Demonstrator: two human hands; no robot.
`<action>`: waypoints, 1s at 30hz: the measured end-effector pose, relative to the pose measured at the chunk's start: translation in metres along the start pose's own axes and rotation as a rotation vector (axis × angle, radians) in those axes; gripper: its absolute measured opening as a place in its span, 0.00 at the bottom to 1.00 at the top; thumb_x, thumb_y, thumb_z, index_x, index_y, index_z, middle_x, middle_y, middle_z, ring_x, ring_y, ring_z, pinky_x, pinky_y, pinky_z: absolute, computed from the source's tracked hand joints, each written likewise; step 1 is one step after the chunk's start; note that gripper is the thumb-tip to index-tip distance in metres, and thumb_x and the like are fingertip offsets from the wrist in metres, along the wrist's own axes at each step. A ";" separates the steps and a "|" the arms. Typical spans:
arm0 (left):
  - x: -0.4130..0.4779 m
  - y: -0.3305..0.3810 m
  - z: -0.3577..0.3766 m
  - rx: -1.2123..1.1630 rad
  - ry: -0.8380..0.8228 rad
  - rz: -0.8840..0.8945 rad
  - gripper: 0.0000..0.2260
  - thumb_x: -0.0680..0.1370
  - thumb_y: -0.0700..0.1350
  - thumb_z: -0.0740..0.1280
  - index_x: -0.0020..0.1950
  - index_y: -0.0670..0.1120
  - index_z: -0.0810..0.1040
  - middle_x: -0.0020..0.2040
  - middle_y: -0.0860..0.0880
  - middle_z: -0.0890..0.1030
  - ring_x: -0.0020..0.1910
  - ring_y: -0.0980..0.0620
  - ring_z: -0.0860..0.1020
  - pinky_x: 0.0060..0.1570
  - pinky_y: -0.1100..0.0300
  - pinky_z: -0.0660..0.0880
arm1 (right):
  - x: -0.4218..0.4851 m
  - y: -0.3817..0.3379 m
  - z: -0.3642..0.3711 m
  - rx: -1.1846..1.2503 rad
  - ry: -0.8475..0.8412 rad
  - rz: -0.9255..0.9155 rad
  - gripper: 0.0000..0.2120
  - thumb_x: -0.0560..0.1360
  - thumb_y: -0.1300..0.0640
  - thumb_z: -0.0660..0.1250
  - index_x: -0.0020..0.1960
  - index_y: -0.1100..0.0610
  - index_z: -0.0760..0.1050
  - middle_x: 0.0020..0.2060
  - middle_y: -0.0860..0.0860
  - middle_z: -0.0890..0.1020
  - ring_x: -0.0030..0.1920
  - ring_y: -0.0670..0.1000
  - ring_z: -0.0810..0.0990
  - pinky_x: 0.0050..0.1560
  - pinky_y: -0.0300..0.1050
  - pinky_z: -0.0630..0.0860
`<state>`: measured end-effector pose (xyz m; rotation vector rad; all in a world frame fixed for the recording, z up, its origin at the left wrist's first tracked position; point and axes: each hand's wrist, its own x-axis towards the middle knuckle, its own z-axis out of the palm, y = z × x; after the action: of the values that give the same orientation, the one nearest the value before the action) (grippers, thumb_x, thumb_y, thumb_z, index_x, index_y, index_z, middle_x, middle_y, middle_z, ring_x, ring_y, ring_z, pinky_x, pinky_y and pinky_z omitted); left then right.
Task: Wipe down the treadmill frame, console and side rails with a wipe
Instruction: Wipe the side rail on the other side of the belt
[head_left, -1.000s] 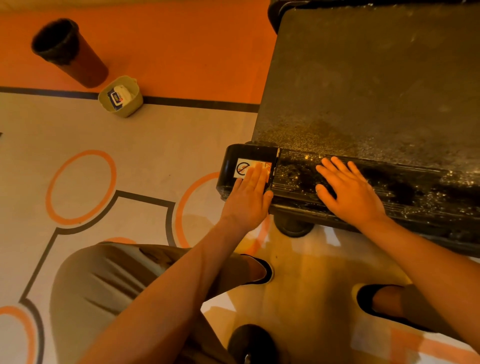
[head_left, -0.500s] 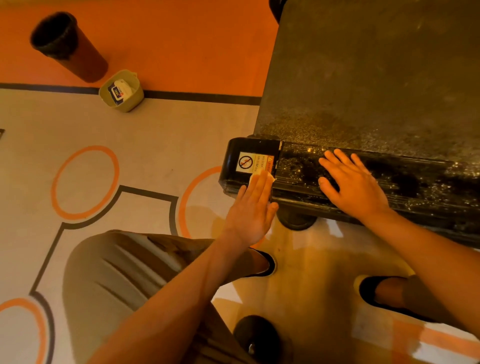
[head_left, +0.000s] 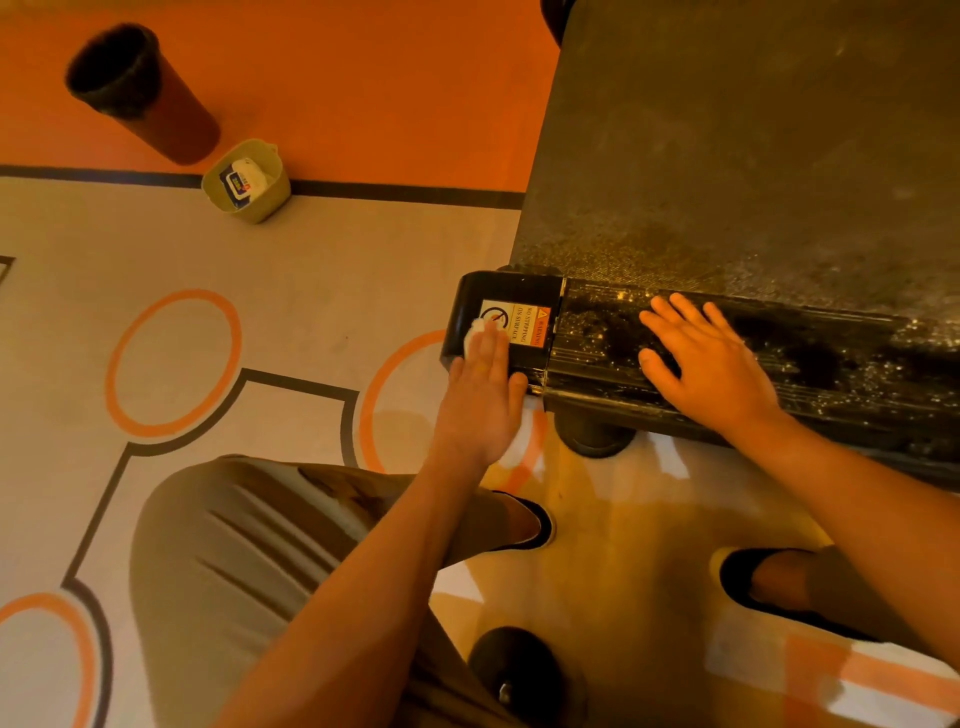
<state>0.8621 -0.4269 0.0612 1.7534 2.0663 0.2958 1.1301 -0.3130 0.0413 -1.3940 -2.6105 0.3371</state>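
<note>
Both our hands lie flat, fingers straight. Our left hand (head_left: 480, 400) presses a crumpled white wipe (head_left: 475, 332) onto the glossy black end cap (head_left: 470, 304) of the treadmill (head_left: 753, 156), left of the ridged, dust-speckled rail (head_left: 831, 358) under our spread right hand (head_left: 711, 364). Far left stands a round bin (head_left: 140, 93).

Left hand (head_left: 480, 400) lies on wipe (head_left: 472, 332) atop treadmill end cap (head_left: 480, 293), label (head_left: 522, 325) just right of its fingertips; right hand (head_left: 711, 364) on rear frame (head_left: 841, 364), belt (head_left: 753, 156) beyond; bin (head_left: 150, 98) and tub (head_left: 272, 200) on floor (head_left: 291, 291), far left.
</note>
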 end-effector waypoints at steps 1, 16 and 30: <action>-0.006 0.006 0.006 -0.013 -0.005 0.034 0.29 0.84 0.56 0.45 0.83 0.44 0.47 0.83 0.47 0.45 0.81 0.49 0.43 0.78 0.49 0.45 | 0.000 0.000 0.000 0.003 -0.003 0.001 0.28 0.82 0.43 0.51 0.77 0.56 0.65 0.76 0.55 0.66 0.79 0.53 0.58 0.79 0.55 0.53; 0.017 -0.003 -0.022 0.138 0.097 0.114 0.17 0.84 0.43 0.58 0.73 0.49 0.72 0.65 0.45 0.79 0.60 0.44 0.80 0.55 0.55 0.75 | -0.005 0.012 -0.019 0.127 -0.090 0.005 0.26 0.83 0.46 0.57 0.79 0.54 0.61 0.79 0.51 0.59 0.80 0.49 0.51 0.78 0.52 0.40; 0.053 0.053 0.012 0.051 0.006 0.142 0.28 0.86 0.54 0.52 0.82 0.44 0.52 0.83 0.45 0.51 0.82 0.47 0.48 0.79 0.48 0.50 | -0.041 0.044 -0.010 -0.079 -0.148 0.009 0.31 0.82 0.39 0.43 0.81 0.52 0.49 0.80 0.48 0.50 0.80 0.49 0.44 0.79 0.53 0.45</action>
<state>0.9081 -0.3663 0.0637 1.9365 1.9728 0.2921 1.1897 -0.3222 0.0374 -1.4587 -2.7651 0.3548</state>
